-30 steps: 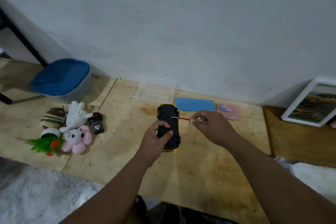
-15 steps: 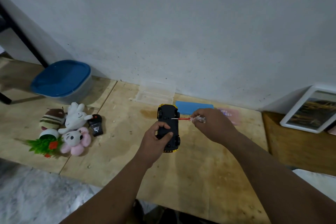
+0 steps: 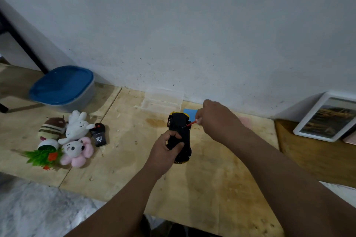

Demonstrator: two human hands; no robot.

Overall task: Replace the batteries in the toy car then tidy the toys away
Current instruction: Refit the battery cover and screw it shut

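A black and yellow toy car (image 3: 180, 131) lies upside down on the wooden table (image 3: 202, 184), underside facing up. My left hand (image 3: 165, 150) grips its near half from the left. My right hand (image 3: 215, 117) pinches a small red-shafted screwdriver (image 3: 190, 124), whose tip touches the car's underside near the far end. A black remote control (image 3: 99, 134) lies to the left beside several plush toys (image 3: 75, 140).
A grey tub with a blue lid (image 3: 63, 87) stands at the back left. An open clear plastic case (image 3: 162, 100) sits against the wall behind the car. A blue pad (image 3: 189, 111) peeks out behind my right hand. A white picture frame (image 3: 327, 119) leans at the right.
My right hand has risen and tilted, so the screwdriver now slants down to the car instead of lying level. The left hand keeps its hold on the car.
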